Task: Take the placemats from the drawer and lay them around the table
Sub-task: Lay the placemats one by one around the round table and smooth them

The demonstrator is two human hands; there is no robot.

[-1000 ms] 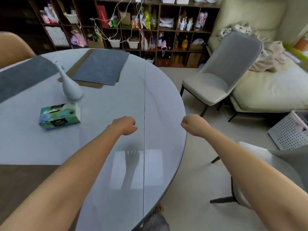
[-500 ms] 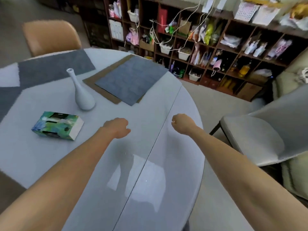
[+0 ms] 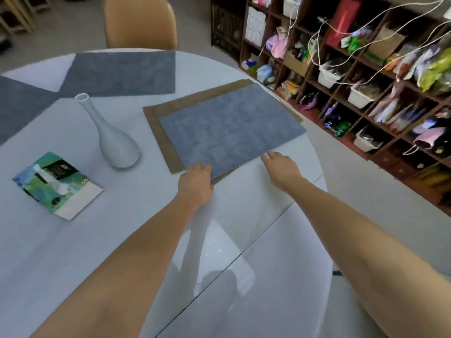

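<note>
A grey placemat (image 3: 229, 125) lies on top of a brown placemat (image 3: 158, 125) near the far right rim of the round white table (image 3: 122, 240). My left hand (image 3: 196, 184) reaches the near corner of that stack, fingers spread and touching the grey mat's edge. My right hand (image 3: 283, 168) is at the grey mat's near edge further right, fingers apart, holding nothing. Another grey placemat (image 3: 122, 74) lies at the far side before the tan chair, and a third grey placemat (image 3: 19, 106) at the far left.
A white bottle vase (image 3: 112, 140) and a green tissue pack (image 3: 56, 184) stand left of the stack. A tan chair (image 3: 140, 23) is behind the table. Cluttered wooden shelves (image 3: 353, 69) fill the right background, beyond grey floor.
Both hands went from loose fists over the table's middle to open hands at the near edge of the stacked mats. The view swung left and closer to the stack.
</note>
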